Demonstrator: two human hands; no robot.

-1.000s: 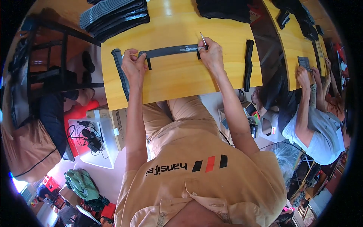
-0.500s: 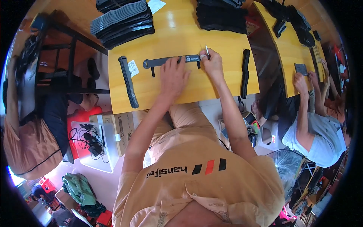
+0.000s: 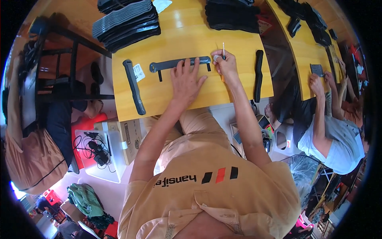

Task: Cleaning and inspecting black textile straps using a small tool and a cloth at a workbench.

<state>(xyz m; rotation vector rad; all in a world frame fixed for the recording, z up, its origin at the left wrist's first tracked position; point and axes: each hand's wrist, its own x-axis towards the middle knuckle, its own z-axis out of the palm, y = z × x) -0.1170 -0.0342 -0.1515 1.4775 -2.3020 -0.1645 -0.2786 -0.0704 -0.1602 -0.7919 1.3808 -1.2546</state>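
Head view: left hand point(image 3: 186, 87), fingers spread, rests on a long dark-grey fabric strap point(image 3: 167, 65). Right of the strap, the right hand point(image 3: 228, 68) grips a slim metal-tipped tool point(image 3: 223, 51). Even left-hand pressure should steady it.

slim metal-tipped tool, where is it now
Head view: the tool is in the right hand, just right of the dark strap under the left hand.

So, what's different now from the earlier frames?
The left hand let go of the dark grey strap's left end, moved right and now lies flat across its right half. The right hand shifted slightly right, apparently just off the strap's right end. Unchanged: the slim tool in the right hand, the side straps and the stacks.
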